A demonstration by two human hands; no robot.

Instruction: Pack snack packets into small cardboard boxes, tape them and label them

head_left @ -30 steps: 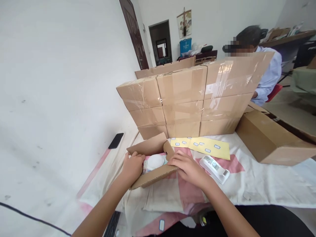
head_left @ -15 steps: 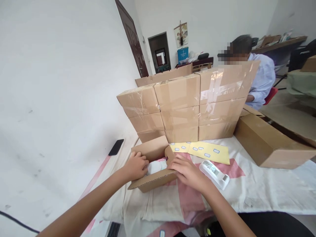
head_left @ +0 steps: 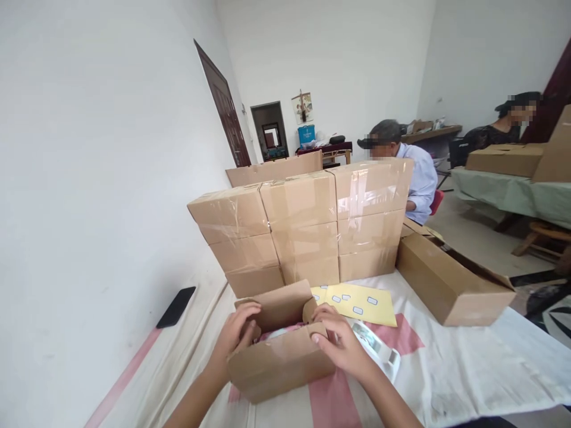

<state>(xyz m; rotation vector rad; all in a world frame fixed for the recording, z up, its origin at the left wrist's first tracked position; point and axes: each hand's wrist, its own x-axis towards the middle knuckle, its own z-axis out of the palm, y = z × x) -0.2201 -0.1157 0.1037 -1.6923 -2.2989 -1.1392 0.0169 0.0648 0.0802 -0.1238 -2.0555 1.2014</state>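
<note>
An unsealed small cardboard box (head_left: 283, 368) sits on the cloth in front of me, its flaps standing up. Inside it a pale and pink item (head_left: 279, 333) shows in part; I cannot make out its kind. My left hand (head_left: 236, 336) is at the box's left end, fingers curled over the edge and thumb inward. At the right end, my right hand (head_left: 341, 342) grips the corner, with the thumb on the front flap and the fingers over the side flap. A white tape dispenser (head_left: 377, 348) lies just beyond my right hand, partly covered by it.
Sealed cartons (head_left: 298, 223) form a wall behind the box. A yellow label sheet (head_left: 372, 306) lies before them. An open carton (head_left: 450, 285) stands right, a black phone (head_left: 176, 307) left. One person (head_left: 417, 178) sits behind the cartons, another (head_left: 495, 134) farther right.
The box's front flap has come up from leaning outward to nearly upright. My hands have shifted to the box's two ends. My view has turned right, bringing a second person in.
</note>
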